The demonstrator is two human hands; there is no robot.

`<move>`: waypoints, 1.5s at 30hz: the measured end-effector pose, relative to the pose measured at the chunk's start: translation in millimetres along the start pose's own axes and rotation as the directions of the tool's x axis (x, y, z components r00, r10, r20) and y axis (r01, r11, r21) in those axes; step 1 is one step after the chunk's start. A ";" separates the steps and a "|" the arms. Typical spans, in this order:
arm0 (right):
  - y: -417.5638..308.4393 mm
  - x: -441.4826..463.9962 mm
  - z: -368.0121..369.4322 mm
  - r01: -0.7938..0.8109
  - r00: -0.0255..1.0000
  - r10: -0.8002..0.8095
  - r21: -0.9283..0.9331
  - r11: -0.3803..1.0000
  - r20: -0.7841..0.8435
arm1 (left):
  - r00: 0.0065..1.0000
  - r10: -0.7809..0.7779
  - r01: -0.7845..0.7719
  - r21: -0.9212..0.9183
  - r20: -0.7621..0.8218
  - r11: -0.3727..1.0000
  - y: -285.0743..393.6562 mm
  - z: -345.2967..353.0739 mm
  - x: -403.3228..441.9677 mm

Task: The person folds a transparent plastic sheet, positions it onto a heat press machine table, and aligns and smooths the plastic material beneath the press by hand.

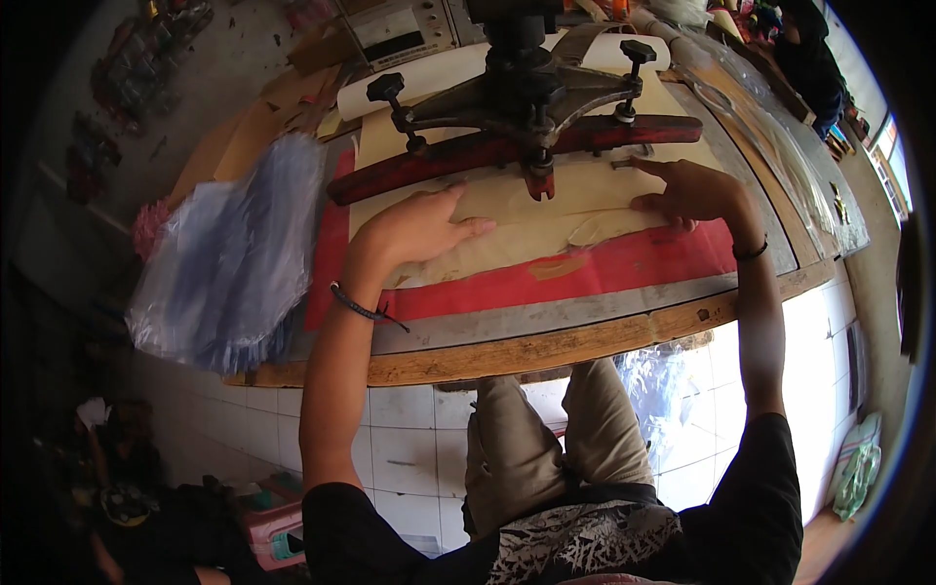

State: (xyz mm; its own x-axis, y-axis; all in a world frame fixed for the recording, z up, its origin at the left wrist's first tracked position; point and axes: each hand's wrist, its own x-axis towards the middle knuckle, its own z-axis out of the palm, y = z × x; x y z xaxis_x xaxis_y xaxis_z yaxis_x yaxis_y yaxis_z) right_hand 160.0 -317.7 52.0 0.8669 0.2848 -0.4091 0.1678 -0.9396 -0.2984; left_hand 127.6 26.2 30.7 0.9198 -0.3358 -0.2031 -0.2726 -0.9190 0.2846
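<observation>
My left hand (421,226) rests on the tan sheet (536,219), thumb and fingers apart, with the fingertips near the red bar (468,153) of the press. On the right of the same sheet lies my right hand (690,193), its fingers spread and its index fingertip by a small metal piece (624,164) close to the bar. Neither hand holds anything visible. Beneath the tan sheet is a red sheet (468,300). Above the sheets stands the dark metal press head (526,97) with black knobs.
A stack of clear plastic sheets (229,253) hangs over the table's left edge. The wooden table edge (487,361) runs in front of my legs. Behind the press are a control box (395,34) and a white roll (419,88). A person (809,58) is at the upper right.
</observation>
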 end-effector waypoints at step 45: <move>44.2 18.0 -5.7 0.156 0.982 -0.132 0.185 0.970 -0.135 | 0.966 0.225 -0.226 0.007 -0.124 0.974 -46.7 8.8 15.2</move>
State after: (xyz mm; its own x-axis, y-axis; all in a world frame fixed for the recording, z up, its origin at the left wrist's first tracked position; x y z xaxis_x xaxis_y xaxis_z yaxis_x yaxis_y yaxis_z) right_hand 185.8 -355.3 36.4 0.8926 0.3782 -0.2455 0.2115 -0.8321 -0.5127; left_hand 151.8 62.2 6.1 0.8626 -0.5057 -0.0157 -0.4755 -0.8208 0.3164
